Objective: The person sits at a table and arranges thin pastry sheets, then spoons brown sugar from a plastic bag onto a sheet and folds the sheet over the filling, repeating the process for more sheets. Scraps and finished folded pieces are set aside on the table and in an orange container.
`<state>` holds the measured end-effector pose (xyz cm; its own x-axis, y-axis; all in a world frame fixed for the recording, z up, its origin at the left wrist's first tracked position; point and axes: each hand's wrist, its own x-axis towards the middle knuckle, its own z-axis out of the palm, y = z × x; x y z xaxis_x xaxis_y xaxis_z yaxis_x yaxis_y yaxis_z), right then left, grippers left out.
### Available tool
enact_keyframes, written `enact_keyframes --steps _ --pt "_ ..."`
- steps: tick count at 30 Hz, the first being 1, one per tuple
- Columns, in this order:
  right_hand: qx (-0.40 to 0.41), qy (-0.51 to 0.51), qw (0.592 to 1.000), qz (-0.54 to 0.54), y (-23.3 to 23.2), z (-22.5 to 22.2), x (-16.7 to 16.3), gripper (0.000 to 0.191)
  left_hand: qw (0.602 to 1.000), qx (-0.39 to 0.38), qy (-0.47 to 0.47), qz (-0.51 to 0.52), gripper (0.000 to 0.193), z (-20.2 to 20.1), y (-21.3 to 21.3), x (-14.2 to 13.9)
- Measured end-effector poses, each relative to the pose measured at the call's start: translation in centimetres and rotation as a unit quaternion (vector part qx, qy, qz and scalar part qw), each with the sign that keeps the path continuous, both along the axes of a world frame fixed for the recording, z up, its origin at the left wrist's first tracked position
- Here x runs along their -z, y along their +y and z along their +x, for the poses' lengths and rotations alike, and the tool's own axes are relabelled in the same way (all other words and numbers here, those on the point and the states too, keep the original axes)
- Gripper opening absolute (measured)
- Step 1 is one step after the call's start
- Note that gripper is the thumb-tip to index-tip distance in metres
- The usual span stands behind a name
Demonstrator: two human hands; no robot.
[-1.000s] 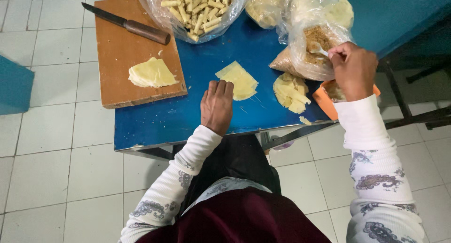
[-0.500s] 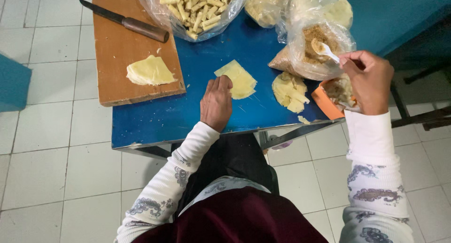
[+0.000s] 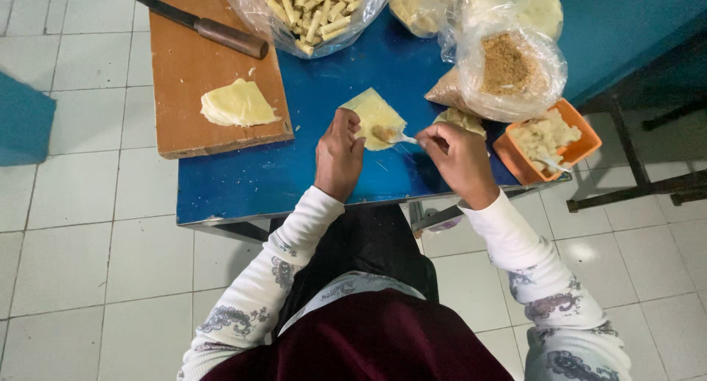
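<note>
From the head camera I look down on a blue table (image 3: 243,182) where a pale yellow wrapper (image 3: 372,116) lies flat near the middle, one corner pointing far and its near edge toward the body. My left hand (image 3: 339,156) sits just near-left of the wrapper, fingers curled loosely and fingertips pressing its left edge; it grips nothing, only pins the sheet. My right hand (image 3: 460,160) is closed around the handle of a white spoon (image 3: 401,138), whose long axis runs almost level from right to left, bowl end over the wrapper's near-right part, where a small brown heap of filling (image 3: 383,133) rests. So the wrapper lies left of the right hand and far-right of the left, and the left is the closer of the two. Right of the right hand stands an orange tub (image 3: 582,142) of pale mash, and beyond it a clear bag of crumbs (image 3: 508,64). Far left, a wooden board (image 3: 213,131) bears a stack of wrappers (image 3: 237,103) and a knife (image 3: 199,24); a bag of rolls (image 3: 309,5) sits at the far edge.
</note>
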<state>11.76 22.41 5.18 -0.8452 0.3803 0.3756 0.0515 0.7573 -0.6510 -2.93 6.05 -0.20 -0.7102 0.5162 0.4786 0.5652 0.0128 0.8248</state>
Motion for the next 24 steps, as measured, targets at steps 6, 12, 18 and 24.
enact_keyframes --steps 6,12,18,24 --pt "-0.035 0.031 0.986 0.159 0.0 -0.6 0.0 0.004 1.0 0.005 0.0 0.009 0.038 -0.2 0.0 0.1" --pt "-0.042 0.024 0.985 0.168 1.2 -0.6 -0.4 0.004 0.998 0.05 -0.016 0.024 0.036 -0.6 0.5 0.4" --pt "-0.04 0.024 0.987 0.152 1.6 -0.5 -0.7 0.005 0.998 0.043 0.037 -0.002 0.038 -0.7 0.8 0.6" --pt "0.055 0.052 0.987 0.144 2.4 2.9 -2.9 0.005 0.997 0.066 0.016 -0.025 0.033 -0.8 0.5 0.3"
